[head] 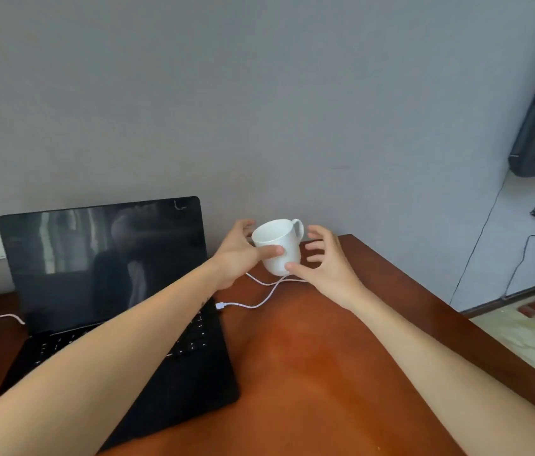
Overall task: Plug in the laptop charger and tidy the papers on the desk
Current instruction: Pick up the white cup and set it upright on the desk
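At the left of a wooden desk (325, 373) stands an open black laptop (101, 258), with a white cable (259, 304) ending just beside its right edge (plugged in or not, unclear). A left hand (236, 255) grips a tilted white mug (277, 248); the right hand (325, 261) hovers alongside, fingers spread, holding nothing.

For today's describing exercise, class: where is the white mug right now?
Head view, near centre: the white mug is tilted in the left hand, right of the laptop, above the white cable, the right hand open beside it.
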Motion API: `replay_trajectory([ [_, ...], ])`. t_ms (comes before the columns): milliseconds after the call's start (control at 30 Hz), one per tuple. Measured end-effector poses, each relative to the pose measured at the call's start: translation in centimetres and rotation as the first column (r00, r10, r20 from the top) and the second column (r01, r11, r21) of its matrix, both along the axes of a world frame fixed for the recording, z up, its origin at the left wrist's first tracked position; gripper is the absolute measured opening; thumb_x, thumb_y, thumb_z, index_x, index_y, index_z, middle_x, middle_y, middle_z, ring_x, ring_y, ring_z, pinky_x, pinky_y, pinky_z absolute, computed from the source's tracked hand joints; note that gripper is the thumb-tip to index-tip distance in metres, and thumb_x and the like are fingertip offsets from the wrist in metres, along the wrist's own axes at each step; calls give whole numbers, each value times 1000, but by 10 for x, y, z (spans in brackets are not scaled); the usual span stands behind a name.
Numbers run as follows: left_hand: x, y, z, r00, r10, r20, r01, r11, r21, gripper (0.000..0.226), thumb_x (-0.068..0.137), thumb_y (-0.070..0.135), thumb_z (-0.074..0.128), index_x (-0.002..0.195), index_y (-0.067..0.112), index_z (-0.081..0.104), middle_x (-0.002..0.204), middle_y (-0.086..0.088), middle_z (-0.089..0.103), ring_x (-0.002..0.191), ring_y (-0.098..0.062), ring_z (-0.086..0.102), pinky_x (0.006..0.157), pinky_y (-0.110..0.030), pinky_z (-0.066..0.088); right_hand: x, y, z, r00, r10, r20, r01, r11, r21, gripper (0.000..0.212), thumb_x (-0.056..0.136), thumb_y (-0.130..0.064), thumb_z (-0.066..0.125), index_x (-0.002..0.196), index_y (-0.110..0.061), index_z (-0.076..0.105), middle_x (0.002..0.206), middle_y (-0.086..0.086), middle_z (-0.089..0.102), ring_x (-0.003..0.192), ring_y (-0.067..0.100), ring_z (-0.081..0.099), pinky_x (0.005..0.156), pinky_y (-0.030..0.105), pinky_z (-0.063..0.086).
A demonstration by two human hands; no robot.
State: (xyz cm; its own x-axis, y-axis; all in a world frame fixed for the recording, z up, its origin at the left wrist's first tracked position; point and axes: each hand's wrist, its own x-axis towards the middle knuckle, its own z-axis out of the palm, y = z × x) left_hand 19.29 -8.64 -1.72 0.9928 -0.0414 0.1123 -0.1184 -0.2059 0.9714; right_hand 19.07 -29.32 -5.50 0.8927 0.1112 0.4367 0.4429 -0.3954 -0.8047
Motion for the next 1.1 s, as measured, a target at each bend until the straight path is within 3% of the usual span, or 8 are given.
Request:
replay_trajectory([
  [100,18,-13,3,995,-93,24,90,990,112,94,78,13,90,154,16,35,144,2,50,131,-16,51,109,-31,44,8,-28,-1,992,-18,-122,29,996,84,105,75,-34,89,156,-26,23,146,-7,39,120,9,55,90,22,51],
  [233,46,-42,-4,983,-185,15,182,975,124,85,79,7,89,148,20,41,139,6,52,130,-15,52,111,-32,44,21,-57,-12,970,35,-242,-22,998,56,121,70,-38,92,160,-34,11,148,-13,39,121,5,55,99,27,50],
  [333,70,-65,-14,969,-247,1,246,965,93,79,75,4,91,141,19,50,139,3,60,130,-15,58,113,-39,47,35,-69,-23,974,38,-222,-24,997,67,106,73,-25,91,154,-32,23,134,-10,54,111,-1,62,94,22,54],
  [467,98,-98,-26,959,-284,-28,284,958,27,72,77,0,88,138,18,54,138,-1,64,129,-16,60,110,-35,49,56,-88,-35,977,-64,-202,94,985,143,91,78,-16,87,149,-28,30,118,-11,60,96,-7,65,78,12,52],
  [567,119,-120,-34,957,-289,-32,291,955,62,60,77,-1,87,122,28,61,129,2,67,122,-14,63,96,-25,52,74,-103,-46,971,-108,-211,141,979,148,91,78,-16,87,148,-26,32,118,-11,61,98,-1,67,79,15,54],
  [700,143,-139,-42,950,-305,-62,310,943,121,60,79,0,85,126,29,61,120,6,66,108,-6,61,82,-15,47,97,-121,-60,957,-169,-235,200,973,114,92,75,-20,89,147,-26,32,117,-14,60,100,-2,66,76,14,53],
  [967,192,-171,-70,974,-227,6,226,972,62,65,78,2,88,132,25,61,127,3,67,115,-14,66,77,-12,49,151,-149,-78,940,-254,-227,268,963,32,84,73,-30,88,138,-32,34,115,-16,61,103,-5,61,89,24,50],
  [1100,217,-184,-81,981,-189,35,189,982,22,69,83,5,85,143,21,56,121,7,65,107,-8,65,67,-6,49,178,-158,-86,931,-278,-236,289,957,15,86,72,-37,88,139,-34,33,114,-14,64,105,-1,63,97,34,53],
])
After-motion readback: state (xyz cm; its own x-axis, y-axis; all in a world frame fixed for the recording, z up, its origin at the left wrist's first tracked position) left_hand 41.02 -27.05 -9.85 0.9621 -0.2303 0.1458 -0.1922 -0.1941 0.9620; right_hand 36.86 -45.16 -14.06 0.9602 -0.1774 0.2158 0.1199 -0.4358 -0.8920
